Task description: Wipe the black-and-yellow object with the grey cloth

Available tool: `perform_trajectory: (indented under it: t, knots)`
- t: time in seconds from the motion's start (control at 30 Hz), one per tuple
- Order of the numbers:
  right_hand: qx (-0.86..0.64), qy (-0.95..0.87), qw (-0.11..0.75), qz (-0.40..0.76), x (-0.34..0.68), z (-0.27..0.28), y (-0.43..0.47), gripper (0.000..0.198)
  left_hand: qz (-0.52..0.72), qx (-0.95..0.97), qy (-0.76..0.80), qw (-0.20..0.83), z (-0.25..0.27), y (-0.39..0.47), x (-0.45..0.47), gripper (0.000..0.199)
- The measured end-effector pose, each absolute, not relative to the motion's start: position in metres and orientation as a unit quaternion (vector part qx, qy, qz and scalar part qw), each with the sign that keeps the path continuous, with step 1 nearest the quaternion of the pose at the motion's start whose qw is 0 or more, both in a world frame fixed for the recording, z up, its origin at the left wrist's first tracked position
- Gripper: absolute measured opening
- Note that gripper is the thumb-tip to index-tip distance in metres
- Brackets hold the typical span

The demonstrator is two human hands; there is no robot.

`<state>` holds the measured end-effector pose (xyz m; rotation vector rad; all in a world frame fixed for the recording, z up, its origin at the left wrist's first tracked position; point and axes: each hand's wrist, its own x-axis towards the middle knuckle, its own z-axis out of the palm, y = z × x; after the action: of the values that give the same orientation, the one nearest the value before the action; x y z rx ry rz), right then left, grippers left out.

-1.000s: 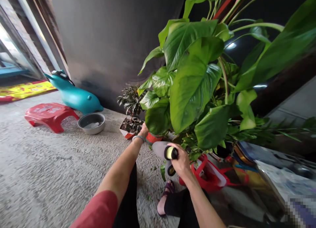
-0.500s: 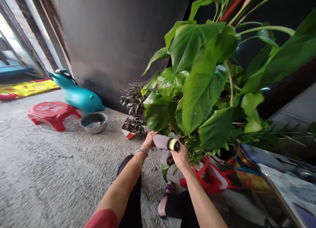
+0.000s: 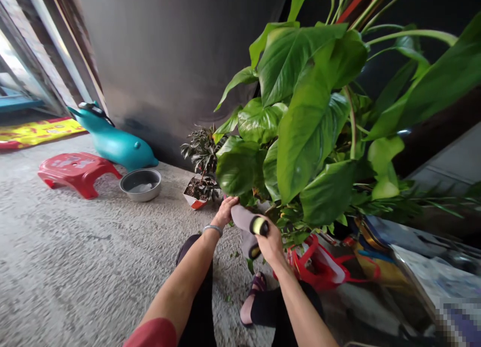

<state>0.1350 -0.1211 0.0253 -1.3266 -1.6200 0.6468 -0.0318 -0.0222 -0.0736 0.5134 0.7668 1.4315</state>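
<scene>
My right hand [image 3: 271, 242] is closed around a two-part grey object [image 3: 243, 219] with yellow and black bands at its near ends; its exact kind is unclear. Close to the far end of that object is my left hand [image 3: 224, 211], its fingers curled at the base of the foliage. Leaves and the grey object partly hide the left fingertips, so what they grip cannot be made out. Just above both hands hangs a large broad-leaved green plant [image 3: 306, 141]. Its base is hidden by leaves.
A small dark-leaved potted plant [image 3: 195, 201] stands left of my hands. Farther left are a grey bowl [image 3: 141, 194], a red stool [image 3: 77, 171] and a teal animal-shaped toy [image 3: 120, 146]. A red plastic item [image 3: 319, 267] lies to the right. My sandalled foot [image 3: 257, 287] is below.
Both hands and the grey object sit slightly lower and to the left in the picture. The surroundings have shifted slightly too, and the grips look the same.
</scene>
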Motion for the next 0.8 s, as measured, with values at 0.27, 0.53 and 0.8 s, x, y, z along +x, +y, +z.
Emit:
perform_trajectory:
  t: [0.27,0.53,0.8]
  knots:
    - [-0.561,-0.533,0.616,0.149,0.156,0.084,-0.071,0.034,0.626,0.219,0.328,0.673,-0.070,-0.022,-0.028,0.031]
    - [-0.562,-0.580,0.455,0.376,0.123,0.009,-0.143,0.031,0.641,0.195,0.321,0.670,-0.077,-0.022,-0.035,0.032]
    - [-0.603,-0.454,0.635,0.166,0.174,0.076,-0.081,0.037,0.620,0.208,0.334,0.679,-0.071,-0.022,-0.029,0.019]
